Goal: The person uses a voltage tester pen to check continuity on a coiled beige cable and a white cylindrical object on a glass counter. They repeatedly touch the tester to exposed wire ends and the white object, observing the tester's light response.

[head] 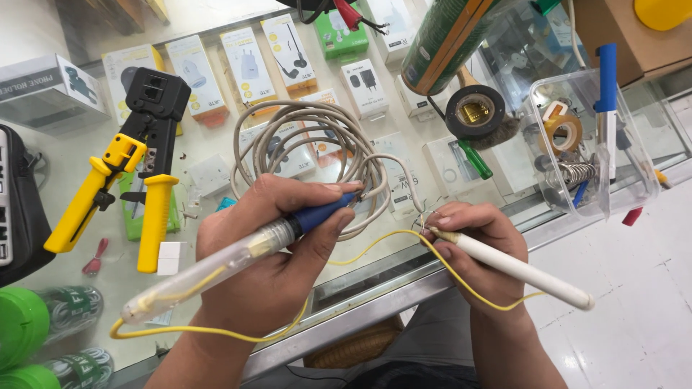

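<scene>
Left hand [277,248] closed around a pen-shaped tool [238,259] with a clear barrel and blue front section, thumb along the near side, fingers wrapped over the top. Held near the middle of the scene, wrist coming up from the near edge, knuckles turned to the far side, tool's blue tip aimed right toward the other hand and its clear tail angled down to the near left. Trailing from that tail, a thin yellow wire [216,331], looped under the left wrist and run rightward across to the right hand [476,252].

Right hand curled shut on a white rod-like tool [519,270], pinched between thumb and fingertips close to its tip, the long white body slanted away to the near right. Also caught at those fingertips, the bared end of a grey cable [310,144], its small strands too fine to tell apart. Forearm raised from the near edge, hand just right of the left one, the two well within touching range but apart.

Grey cable coiled on the glass table [216,166] just beyond both hands. Yellow-handled crimping pliers [126,187] lying at the left, well apart from the left hand. Clear plastic box [598,144] of oddments at the far right.
</scene>
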